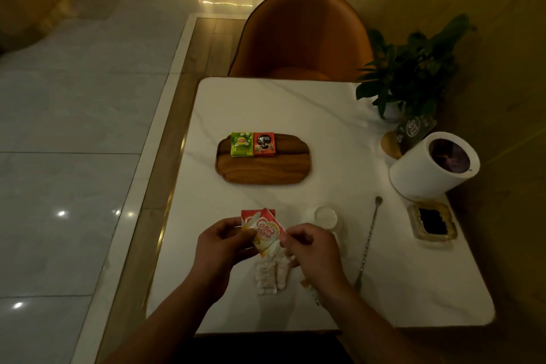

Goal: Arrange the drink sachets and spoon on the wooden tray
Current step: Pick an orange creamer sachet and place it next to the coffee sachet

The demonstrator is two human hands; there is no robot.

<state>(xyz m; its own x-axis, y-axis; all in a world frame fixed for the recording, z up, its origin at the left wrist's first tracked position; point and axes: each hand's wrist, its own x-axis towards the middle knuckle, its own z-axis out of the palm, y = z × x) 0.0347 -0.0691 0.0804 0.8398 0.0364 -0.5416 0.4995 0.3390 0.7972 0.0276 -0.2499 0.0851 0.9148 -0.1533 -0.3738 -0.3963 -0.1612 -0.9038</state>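
A wooden tray (pixel 266 170) lies mid-table. On its far left part sit a green tea sachet (pixel 241 144) and a red coffee sachet (pixel 264 143), side by side. Near the table's front, my left hand (pixel 220 242) and my right hand (pixel 310 245) both pinch red-and-white creamer sachets (pixel 264 230), two of them overlapping. White sugar sachets (pixel 270 275) lie on the table just below my hands. A long thin spoon (pixel 368 241) rests on the table to the right, bowl end away from me.
A small glass (pixel 326 216) stands right of my hands. A white cylindrical container (pixel 425 171), an ashtray (pixel 432 220), a potted plant (pixel 410 68) and a table sign (pixel 413 128) crowd the right edge. An orange chair (pixel 301 38) faces the far side.
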